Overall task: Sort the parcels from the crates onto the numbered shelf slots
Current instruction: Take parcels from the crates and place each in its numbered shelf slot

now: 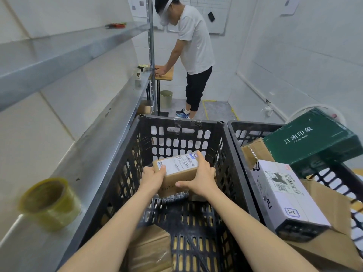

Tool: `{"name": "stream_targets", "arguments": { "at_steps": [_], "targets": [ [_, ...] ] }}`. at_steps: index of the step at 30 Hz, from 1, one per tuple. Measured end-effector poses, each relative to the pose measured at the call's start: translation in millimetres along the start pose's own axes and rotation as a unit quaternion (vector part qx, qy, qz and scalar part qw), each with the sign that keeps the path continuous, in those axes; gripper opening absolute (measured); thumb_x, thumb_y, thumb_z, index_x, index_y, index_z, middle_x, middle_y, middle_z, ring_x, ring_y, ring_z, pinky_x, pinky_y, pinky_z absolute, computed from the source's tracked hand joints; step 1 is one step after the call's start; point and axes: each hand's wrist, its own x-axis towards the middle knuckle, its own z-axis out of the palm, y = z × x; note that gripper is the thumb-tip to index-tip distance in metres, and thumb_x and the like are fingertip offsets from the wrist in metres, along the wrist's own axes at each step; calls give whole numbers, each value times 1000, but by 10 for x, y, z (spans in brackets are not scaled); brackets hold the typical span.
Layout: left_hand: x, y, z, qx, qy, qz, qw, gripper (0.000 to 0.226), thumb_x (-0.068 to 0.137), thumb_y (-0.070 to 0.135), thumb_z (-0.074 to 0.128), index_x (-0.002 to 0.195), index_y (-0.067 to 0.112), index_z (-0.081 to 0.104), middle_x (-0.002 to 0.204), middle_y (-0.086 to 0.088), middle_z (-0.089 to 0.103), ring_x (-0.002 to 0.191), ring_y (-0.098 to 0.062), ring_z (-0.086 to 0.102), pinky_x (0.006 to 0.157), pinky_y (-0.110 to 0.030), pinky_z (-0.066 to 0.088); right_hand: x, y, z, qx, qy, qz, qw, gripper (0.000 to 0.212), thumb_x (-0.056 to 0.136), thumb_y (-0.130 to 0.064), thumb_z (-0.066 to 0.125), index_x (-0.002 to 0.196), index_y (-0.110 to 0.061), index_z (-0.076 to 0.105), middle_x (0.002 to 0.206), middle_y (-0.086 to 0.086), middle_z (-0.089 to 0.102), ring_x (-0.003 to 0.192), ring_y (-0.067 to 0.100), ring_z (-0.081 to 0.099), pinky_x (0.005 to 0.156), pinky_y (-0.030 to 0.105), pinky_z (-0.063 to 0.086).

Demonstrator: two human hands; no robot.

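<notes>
Shelving runs along the left wall, within reach of both crates. Left crate stands just beside it; right crate is heaped with boxes. Brown parcel is held inside the left crate, label upward, probably for reading its slot number. Left hand and right hand grip opposite ends, fingers curled round it.

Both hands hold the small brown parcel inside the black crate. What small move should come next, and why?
Probably lift the small brown parcel straight up, above the rim of the black crate. The left hand and right hand grip its two ends, but it sits low between the crate walls, and the metal shelf lies left of that rim.
</notes>
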Motion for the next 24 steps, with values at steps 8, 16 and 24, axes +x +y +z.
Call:
{"name": "stream_targets", "arguments": {
  "at_steps": [8, 16, 24],
  "targets": [
    [-112, 40, 15, -19, 3, 45, 999, 88, 88, 54, 61, 153, 26, 8, 155, -9, 21, 134, -30, 38, 108, -48, 39, -12, -6, 65, 12, -16, -17, 1000, 131, 65, -48, 85, 151, -35, -12, 161, 7, -4, 148, 28, -12, 120, 54, 9],
    [-118, -8, 30, 27, -45, 96, 994, 112, 71, 70, 68, 154, 37, 1, 158, -1, 13, 145, -32, 16, 115, -54, 20, -38, -31, 54, 48, -9, -45, 998, 129, 65, -44, 86, 151, -36, -10, 161, 1, -14, 145, 21, -27, 120, 51, 0],
    [-113, -26, -76, -35, -72, 71, 994, 106, 51, 78, 71, 139, 32, 35, 136, 0, 35, 119, -21, 49, 87, -50, 56, -69, -100, -10, 120, -20, -52, 991, 137, 63, -39, 89, 151, -40, -15, 155, 2, -36, 134, 3, -31, 122, 46, 7]
  ]
}}
